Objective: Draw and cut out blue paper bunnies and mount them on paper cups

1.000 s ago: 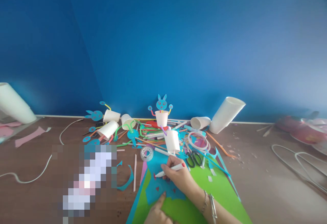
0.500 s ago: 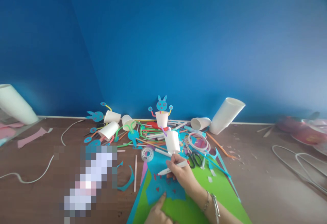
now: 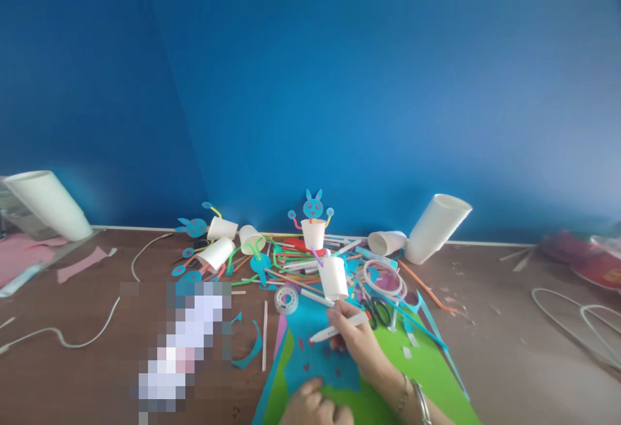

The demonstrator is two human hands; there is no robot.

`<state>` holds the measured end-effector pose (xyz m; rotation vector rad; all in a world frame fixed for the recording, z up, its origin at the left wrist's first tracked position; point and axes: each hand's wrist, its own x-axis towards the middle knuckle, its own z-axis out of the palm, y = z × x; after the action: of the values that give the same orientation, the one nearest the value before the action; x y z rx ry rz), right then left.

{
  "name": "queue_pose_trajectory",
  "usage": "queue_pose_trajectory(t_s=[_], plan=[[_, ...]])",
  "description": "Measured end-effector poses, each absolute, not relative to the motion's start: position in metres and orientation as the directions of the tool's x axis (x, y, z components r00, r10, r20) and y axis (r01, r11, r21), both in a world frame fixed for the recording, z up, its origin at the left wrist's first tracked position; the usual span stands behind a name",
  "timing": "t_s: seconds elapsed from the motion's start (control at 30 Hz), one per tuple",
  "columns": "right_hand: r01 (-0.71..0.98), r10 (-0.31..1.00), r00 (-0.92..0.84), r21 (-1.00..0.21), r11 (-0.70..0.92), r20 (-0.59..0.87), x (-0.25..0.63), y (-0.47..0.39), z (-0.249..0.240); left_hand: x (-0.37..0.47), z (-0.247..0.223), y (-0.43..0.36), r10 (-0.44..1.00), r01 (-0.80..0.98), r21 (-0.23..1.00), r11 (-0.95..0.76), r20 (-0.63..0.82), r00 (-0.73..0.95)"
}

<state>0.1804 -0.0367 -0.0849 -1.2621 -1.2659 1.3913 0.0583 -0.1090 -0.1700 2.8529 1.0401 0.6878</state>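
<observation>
At the left of the counter [image 3: 485, 341], a leaning stack of white cups [image 3: 51, 205] is seen, with a pink paper strip [image 3: 82, 266] just beside it. Farther right, a roll of tape [image 3: 286, 301] is set near the top left corner of a blue sheet [image 3: 323, 370], which is laid over a green sheet [image 3: 429, 357].

The left hand [image 3: 315, 405] is placed at the near edge of the blue sheet, its fingers loosely curled; nothing is seen in it, though its underside is hidden. Small red marks are spread over the blue between this hand and a white marker [image 3: 342, 325]. The marker is held in a closed pinch by the right hand [image 3: 361, 344], its long axis slanted from upper right to lower left. Its red tip is aimed left and slightly down, beside the upper marks; whether the paper is touched cannot be told. The tip is nearer to the right hand's fingers, while the left hand lies below it.

Beyond the right hand, a tilted white cup [image 3: 334, 277] is seen, and to its right a pair of dark-handled scissors [image 3: 381, 312]. Farther right, another stack of white cups [image 3: 439, 228] is leaned near the blue wall [image 3: 369, 88].
</observation>
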Motion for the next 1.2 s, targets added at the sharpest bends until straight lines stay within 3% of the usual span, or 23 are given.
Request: queue_pose_trajectory(t_s=[0.07,0.17,0.23,0.3,0.43,0.8,1.0,1.2], plan=[[-0.012,0.996,-0.071,-0.998,-0.057,-0.056,0.186,-0.037,-0.083,0.048,-0.139,-0.102,0.716,0.598,0.394,-0.699,0.396,0.576],[-0.045,0.994,0.086,-0.997,0.065,0.061,0.192,-0.039,-0.076,0.035,-0.096,-0.090,0.899,0.500,0.761,-0.414,0.256,0.355],[-0.067,0.983,0.164,-0.993,0.098,0.086,0.193,-0.040,-0.070,0.030,-0.079,-0.081,0.969,0.379,0.901,-0.211,0.143,0.199],[-0.092,0.982,0.174,-0.992,0.085,0.068,0.192,-0.042,-0.064,0.027,-0.072,-0.073,0.986,0.250,0.959,-0.131,0.100,0.132],[-0.090,0.996,0.086,-0.995,0.039,0.032,0.187,-0.048,-0.057,0.024,-0.073,-0.064,0.984,0.169,0.974,-0.150,0.131,0.121],[0.037,0.990,-0.064,-0.991,0.130,0.127,0.183,-0.056,-0.059,0.025,-0.082,-0.067,0.954,0.383,0.876,-0.293,0.246,0.170],[0.214,0.964,-0.183,-0.949,0.231,0.194,0.181,-0.059,-0.072,0.025,-0.078,-0.073,0.942,0.531,0.791,-0.303,0.163,0.294],[0.288,0.945,-0.262,-0.919,0.271,0.197,0.175,-0.065,-0.073,0.028,-0.074,-0.076,0.937,0.580,0.779,-0.237,0.025,0.349]])
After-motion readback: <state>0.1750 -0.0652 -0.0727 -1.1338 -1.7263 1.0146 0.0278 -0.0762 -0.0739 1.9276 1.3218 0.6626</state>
